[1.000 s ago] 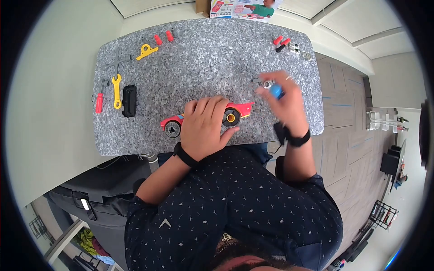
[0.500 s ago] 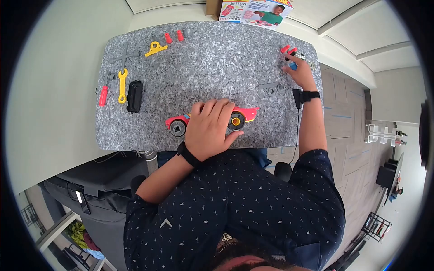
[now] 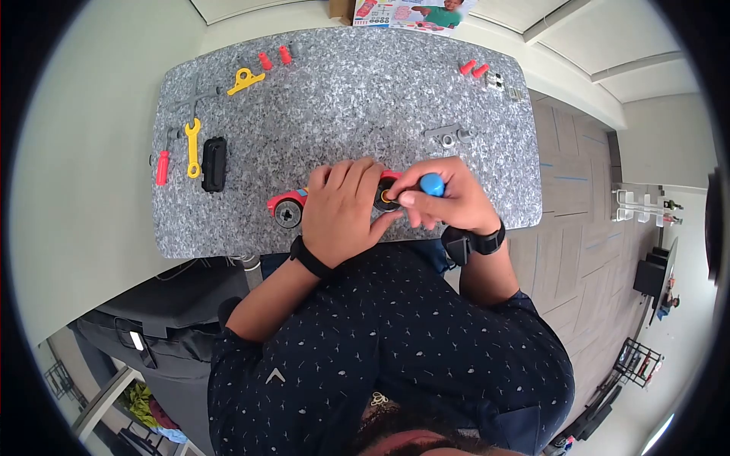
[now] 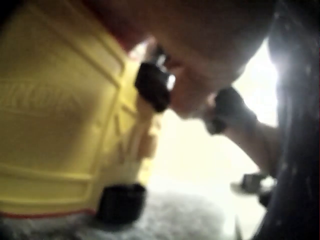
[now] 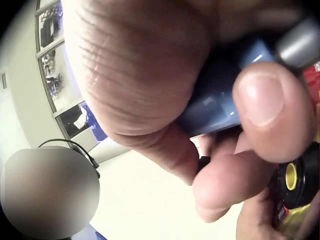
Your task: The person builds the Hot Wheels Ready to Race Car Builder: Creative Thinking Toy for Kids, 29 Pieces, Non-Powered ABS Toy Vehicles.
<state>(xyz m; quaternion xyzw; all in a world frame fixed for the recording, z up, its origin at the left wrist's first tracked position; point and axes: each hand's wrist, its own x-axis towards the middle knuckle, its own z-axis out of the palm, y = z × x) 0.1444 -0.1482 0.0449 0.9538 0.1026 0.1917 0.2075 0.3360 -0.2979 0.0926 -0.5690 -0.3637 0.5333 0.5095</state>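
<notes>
A red toy car [image 3: 275, 204] with a yellow underside [image 4: 55, 115] lies on its side at the table's near edge. My left hand [image 3: 344, 209] grips it, fingers draped over the body and thumb beside the black rear wheel [image 5: 306, 185]. A blue-handled screwdriver [image 3: 433, 184] with a grey shaft [image 5: 300, 47] sits in my right hand [image 3: 449, 199]. That hand's thumb and fingertips meet at the wheel's yellow hub [image 3: 385, 195], pinching a small dark piece there, mostly hidden. Toward the front, a grey wheel [image 3: 289, 213] with a cross-shaped centre shows.
Grey flat parts [image 3: 449, 137] lie beyond my right hand. Two red pieces [image 3: 473, 69] and a silver block [image 3: 495, 80] are at the far right. On the left are a yellow wrench [image 3: 193, 148], a black part [image 3: 214, 164] and a red screwdriver [image 3: 162, 169].
My right hand reached to the far-right pieces and came back to the rear wheel, still with the screwdriver. The black piece beside the red ones is gone from there. The left hand stayed on the car.
</notes>
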